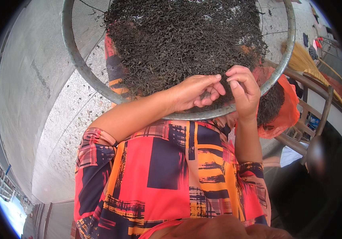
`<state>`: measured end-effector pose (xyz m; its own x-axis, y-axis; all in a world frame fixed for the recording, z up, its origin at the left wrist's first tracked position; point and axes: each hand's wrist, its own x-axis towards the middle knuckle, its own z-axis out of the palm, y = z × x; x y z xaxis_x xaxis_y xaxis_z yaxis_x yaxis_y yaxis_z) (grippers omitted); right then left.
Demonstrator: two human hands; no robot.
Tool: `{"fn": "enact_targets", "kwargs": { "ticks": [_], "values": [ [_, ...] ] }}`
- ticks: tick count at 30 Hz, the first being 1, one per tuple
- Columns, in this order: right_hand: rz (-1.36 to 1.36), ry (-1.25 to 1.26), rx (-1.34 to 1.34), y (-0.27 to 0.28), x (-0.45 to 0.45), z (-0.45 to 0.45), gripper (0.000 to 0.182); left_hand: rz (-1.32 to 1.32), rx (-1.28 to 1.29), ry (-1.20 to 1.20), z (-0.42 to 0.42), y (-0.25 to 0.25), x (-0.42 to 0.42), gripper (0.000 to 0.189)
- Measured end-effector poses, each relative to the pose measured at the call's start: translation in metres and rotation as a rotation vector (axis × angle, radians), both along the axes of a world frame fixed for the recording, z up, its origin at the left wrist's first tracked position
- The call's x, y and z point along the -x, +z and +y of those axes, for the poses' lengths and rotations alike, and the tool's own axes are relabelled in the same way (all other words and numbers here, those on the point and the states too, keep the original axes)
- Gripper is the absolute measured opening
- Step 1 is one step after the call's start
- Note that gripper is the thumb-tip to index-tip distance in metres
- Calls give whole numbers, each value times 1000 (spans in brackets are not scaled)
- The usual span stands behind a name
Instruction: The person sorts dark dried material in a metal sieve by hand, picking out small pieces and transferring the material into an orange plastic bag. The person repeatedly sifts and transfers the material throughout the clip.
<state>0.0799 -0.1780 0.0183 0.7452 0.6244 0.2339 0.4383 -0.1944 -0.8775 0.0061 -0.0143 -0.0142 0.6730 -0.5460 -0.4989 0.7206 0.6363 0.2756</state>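
Over the near part of a round mesh sieve with a metal rim [91,80], my left hand [200,91] reaches across with its thumb stretched out and its fingers loosely curled. I see nothing held in it. My right hand [244,88] is just beside it, fingers bent and thumb close to the fingertips; whether a small bit is pinched there I cannot tell. Dark, dried, twisted leaves [174,44], which look like tea, cover much of the mesh under and beyond both hands. The sieve's near rim passes beneath my left forearm, close to my patterned shirt.
At the right, beside the rim, an orange-red plastic bag [292,103] holds more dark leaves. Beyond it are a wooden chair frame [325,110] and a straw broom [302,59]. Leaf bits lie scattered on the speckled floor [69,119]. Part of another person's limb [271,161] shows beside white cloth.
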Motion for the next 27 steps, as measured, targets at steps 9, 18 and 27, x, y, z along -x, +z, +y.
{"fn": "enact_targets", "kwargs": {
  "ticks": [9, 18, 27],
  "values": [
    [-318, -100, 224, -3, -8, 1, 10, -269, -269, 124, -4, 2, 2, 25],
    [-175, 12, 155, -6, 0, 10, 8, -277, -182, 138, -4, -5, 3, 28],
    [-103, -29, 153, -5, 2, 3, 19, -389, -155, -4, 6, 8, 4, 27]
  ]
}}
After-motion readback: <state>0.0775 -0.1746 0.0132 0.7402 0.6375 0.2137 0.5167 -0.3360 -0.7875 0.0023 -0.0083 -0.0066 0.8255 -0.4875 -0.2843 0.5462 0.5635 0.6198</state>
